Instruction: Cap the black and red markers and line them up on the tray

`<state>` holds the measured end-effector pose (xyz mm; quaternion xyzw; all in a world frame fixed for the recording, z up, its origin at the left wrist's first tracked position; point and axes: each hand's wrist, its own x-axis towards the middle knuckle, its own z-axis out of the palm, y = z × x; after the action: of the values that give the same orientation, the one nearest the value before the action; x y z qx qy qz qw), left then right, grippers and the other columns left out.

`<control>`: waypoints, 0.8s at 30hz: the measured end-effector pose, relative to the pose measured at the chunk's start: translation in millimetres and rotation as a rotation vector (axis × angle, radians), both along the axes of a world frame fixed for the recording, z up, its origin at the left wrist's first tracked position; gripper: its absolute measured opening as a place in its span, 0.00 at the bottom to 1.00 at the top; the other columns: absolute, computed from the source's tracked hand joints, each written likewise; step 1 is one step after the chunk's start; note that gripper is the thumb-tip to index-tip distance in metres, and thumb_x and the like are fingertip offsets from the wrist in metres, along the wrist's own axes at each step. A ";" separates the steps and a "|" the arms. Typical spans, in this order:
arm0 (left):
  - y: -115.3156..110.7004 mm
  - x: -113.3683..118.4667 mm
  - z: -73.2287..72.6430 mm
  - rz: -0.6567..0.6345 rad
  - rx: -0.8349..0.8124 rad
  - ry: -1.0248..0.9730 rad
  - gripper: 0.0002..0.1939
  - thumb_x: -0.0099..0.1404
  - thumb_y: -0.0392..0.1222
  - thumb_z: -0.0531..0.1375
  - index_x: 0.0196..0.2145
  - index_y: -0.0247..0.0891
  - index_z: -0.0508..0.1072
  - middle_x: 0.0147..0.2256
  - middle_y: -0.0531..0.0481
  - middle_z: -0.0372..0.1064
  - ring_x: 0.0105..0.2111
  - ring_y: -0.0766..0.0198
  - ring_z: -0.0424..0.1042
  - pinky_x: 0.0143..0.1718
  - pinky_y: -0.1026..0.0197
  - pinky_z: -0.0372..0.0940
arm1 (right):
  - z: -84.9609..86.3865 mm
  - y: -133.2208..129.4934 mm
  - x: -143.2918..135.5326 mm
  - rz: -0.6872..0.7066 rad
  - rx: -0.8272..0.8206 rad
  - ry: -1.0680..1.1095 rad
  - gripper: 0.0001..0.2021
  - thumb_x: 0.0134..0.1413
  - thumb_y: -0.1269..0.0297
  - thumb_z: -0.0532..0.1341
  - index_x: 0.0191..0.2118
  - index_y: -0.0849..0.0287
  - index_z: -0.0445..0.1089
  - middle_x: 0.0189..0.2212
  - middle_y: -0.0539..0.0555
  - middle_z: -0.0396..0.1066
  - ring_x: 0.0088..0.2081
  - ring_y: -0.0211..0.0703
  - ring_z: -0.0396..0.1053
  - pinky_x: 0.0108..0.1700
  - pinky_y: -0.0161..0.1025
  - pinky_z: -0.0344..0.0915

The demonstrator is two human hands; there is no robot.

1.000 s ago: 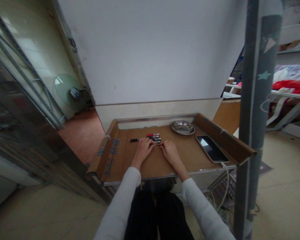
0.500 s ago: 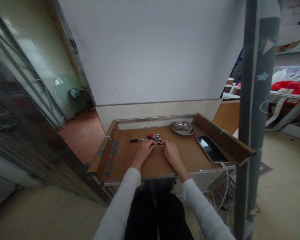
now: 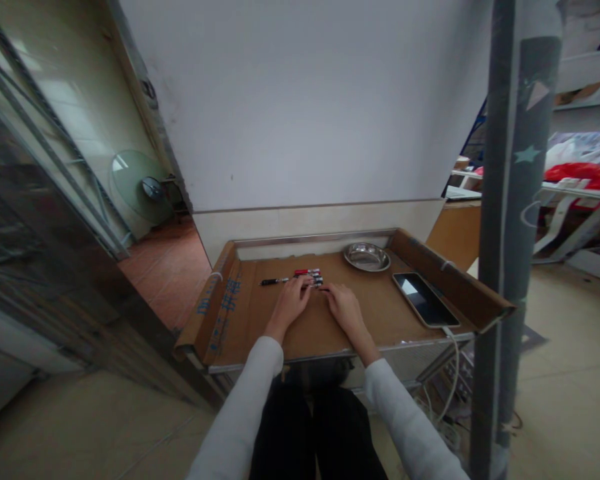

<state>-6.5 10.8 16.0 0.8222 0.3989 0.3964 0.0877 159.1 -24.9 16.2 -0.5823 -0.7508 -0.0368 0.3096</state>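
Note:
Several markers lie close together near the middle of the cardboard-covered table (image 3: 375,313), among them a red marker (image 3: 307,272) at the back. A black marker (image 3: 274,281) reaches out to the left of the group. My left hand (image 3: 293,301) is over the near side of the group, fingers bent and touching the markers; what its fingertips grip is too small to tell. Just right of the markers, my right hand (image 3: 341,301) has its fingers curled, with a small dark bit at its fingertips that I cannot make out.
A round metal dish (image 3: 367,257) sits at the back right. In front of it lies a phone (image 3: 425,300) with a white cable running off the front edge. Folded cardboard walls (image 3: 453,283) border the sides, and a grey post (image 3: 513,200) stands at the right.
My left hand has shifted slightly over the markers, and its fingertips are a little further from those of my right hand. The dish and phone have not moved on the table.

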 end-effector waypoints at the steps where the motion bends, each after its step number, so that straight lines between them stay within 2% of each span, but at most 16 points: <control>1: 0.8 -0.2 -0.7 0.027 0.005 0.018 0.13 0.64 0.33 0.52 0.46 0.40 0.65 0.45 0.47 0.69 0.46 0.60 0.67 0.50 0.54 0.60 | 0.9 -0.8 0.4 -0.056 0.004 -0.021 0.10 0.59 0.68 0.51 0.40 0.58 0.70 0.35 0.55 0.73 0.38 0.44 0.67 0.40 0.38 0.59; 3: 1.7 -0.6 -1.6 0.073 0.003 0.074 0.14 0.63 0.33 0.53 0.47 0.40 0.64 0.45 0.46 0.69 0.47 0.58 0.66 0.50 0.52 0.59 | 1.6 -1.9 1.7 -0.153 0.012 -0.040 0.11 0.60 0.67 0.51 0.40 0.58 0.70 0.35 0.56 0.73 0.37 0.45 0.67 0.39 0.39 0.57; 6: 0.6 -0.6 -1.4 0.098 -0.022 0.168 0.14 0.62 0.39 0.57 0.47 0.39 0.65 0.42 0.47 0.69 0.45 0.57 0.65 0.48 0.52 0.58 | 0.9 -2.4 4.0 -0.247 0.019 -0.028 0.12 0.60 0.67 0.50 0.39 0.57 0.71 0.34 0.57 0.73 0.37 0.46 0.66 0.39 0.40 0.56; 9: -1.3 -0.3 -1.1 0.078 -0.038 0.236 0.11 0.62 0.45 0.58 0.41 0.40 0.70 0.39 0.48 0.68 0.44 0.57 0.64 0.47 0.53 0.57 | 0.6 -2.3 4.8 -0.295 -0.001 -0.018 0.12 0.60 0.67 0.51 0.39 0.57 0.71 0.33 0.57 0.73 0.36 0.46 0.66 0.38 0.40 0.54; 12: -1.2 -0.3 -1.6 0.043 -0.027 0.254 0.08 0.63 0.46 0.57 0.36 0.40 0.72 0.39 0.49 0.68 0.44 0.58 0.63 0.49 0.53 0.56 | 1.5 -2.4 2.7 -0.250 -0.019 -0.048 0.11 0.60 0.67 0.51 0.38 0.57 0.71 0.35 0.56 0.73 0.37 0.46 0.65 0.38 0.39 0.54; 18: 0.1 -1.3 0.4 -0.005 -0.001 0.165 0.07 0.64 0.43 0.56 0.38 0.39 0.70 0.38 0.50 0.71 0.42 0.60 0.66 0.48 0.55 0.57 | 5.8 -6.6 -2.3 -0.088 0.050 -0.094 0.12 0.61 0.68 0.50 0.41 0.57 0.70 0.37 0.56 0.72 0.40 0.44 0.65 0.41 0.38 0.55; 24: -4.9 -0.5 4.9 0.009 0.016 0.096 0.07 0.64 0.42 0.56 0.38 0.39 0.70 0.39 0.50 0.72 0.41 0.60 0.67 0.47 0.55 0.59 | 7.1 -10.8 -0.8 -0.142 0.105 -0.052 0.13 0.60 0.69 0.49 0.43 0.57 0.70 0.38 0.57 0.72 0.40 0.46 0.65 0.42 0.40 0.57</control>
<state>-7.1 5.9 20.9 0.8392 0.4031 0.3600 0.0604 158.3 -35.7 23.2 -0.6161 -0.7123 -0.1131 0.3167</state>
